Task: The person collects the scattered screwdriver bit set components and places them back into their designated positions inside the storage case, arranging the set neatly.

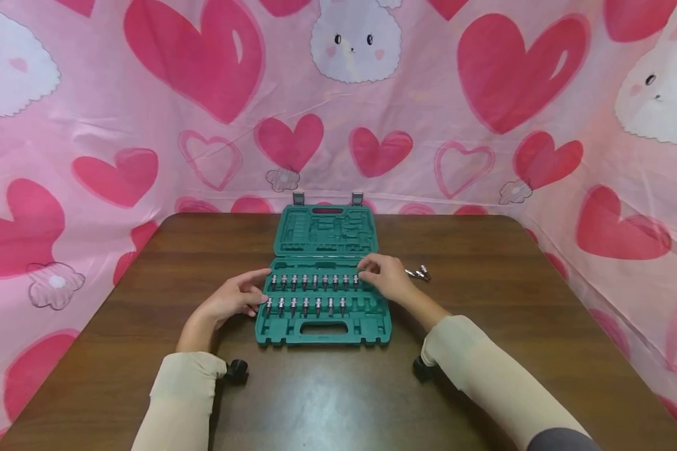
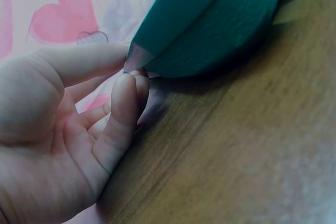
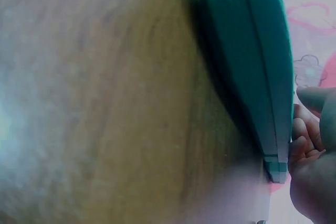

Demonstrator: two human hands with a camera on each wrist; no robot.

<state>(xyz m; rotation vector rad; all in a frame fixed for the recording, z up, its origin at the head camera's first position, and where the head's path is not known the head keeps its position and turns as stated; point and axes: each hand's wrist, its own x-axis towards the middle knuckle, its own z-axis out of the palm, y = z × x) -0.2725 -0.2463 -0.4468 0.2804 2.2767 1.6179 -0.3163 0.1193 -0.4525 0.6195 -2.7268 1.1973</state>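
A green tool case (image 1: pixel 324 338) lies unfolded on the table, its lid (image 1: pixel 327 232) leaning back. Short silver bit sockets stand upright in two rows, an upper row (image 1: pixel 314 282) and a lower row (image 1: pixel 306 305). My left hand (image 1: pixel 232 297) rests at the case's left edge, index finger stretched along it and thumb near the lower row's first socket. In the left wrist view, that hand's fingertips touch the case side (image 2: pixel 210 24). With bent thumb and fingers, my right hand (image 1: pixel 386 275) pinches the bit socket (image 1: pixel 356 281) at the upper row's right end; its fingertips are partly hidden.
A few loose bit sockets (image 1: pixel 422 273) lie on the brown wooden table (image 1: pixel 327 401), right of the case beyond my right hand. Two metal latches (image 1: pixel 358 198) stick up from the lid. Pink cloth with hearts (image 1: pixel 380 150) hangs behind the table and along its sides.
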